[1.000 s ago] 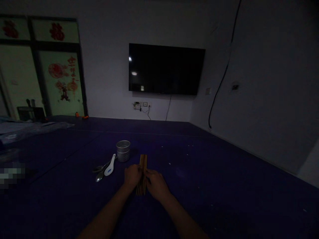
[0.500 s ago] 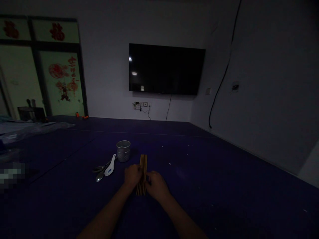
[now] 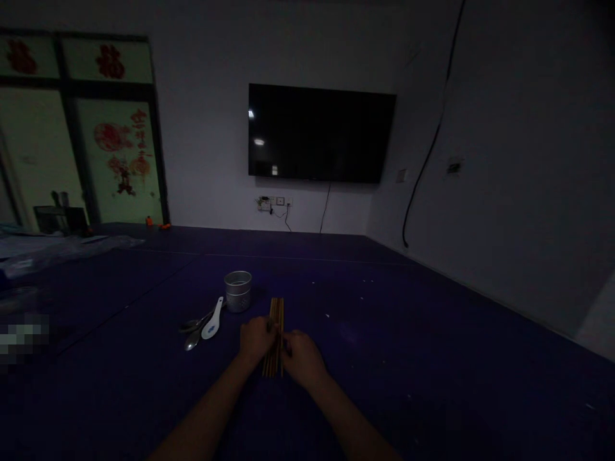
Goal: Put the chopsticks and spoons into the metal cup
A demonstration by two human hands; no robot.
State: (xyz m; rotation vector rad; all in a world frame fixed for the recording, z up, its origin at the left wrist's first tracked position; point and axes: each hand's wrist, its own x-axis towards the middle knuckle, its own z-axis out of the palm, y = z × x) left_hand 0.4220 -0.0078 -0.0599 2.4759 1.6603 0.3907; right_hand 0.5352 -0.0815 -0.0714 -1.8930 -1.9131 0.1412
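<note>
Several wooden chopsticks (image 3: pixel 277 307) lie side by side on the dark blue surface, pointing away from me. My left hand (image 3: pixel 257 339) is closed over their left side, its fingertips on the sticks. From the right, my right hand (image 3: pixel 303 358) pinches the outermost chopstick, whose near end stands slightly apart from the others. The two hands' fingertips almost meet over the bundle, hiding its middle. Left of the chopsticks are a perforated metal cup (image 3: pixel 238 293), standing upright, a white ceramic spoon (image 3: pixel 212 321) and metal spoons (image 3: pixel 193 339).
Plastic wrapping (image 3: pixel 72 250) lies at the far left. Small orange items (image 3: pixel 164 226) sit by the glass door (image 3: pixel 115 153). A television (image 3: pixel 321 134) hangs on the back wall, and a black cable (image 3: pixel 423 169) runs down the right wall. Small white specks dot the surface.
The rightmost chopstick's near end has shifted a little to the right, opening a narrow gap beside the bundle. My hands have barely moved; the cup and spoons are unchanged.
</note>
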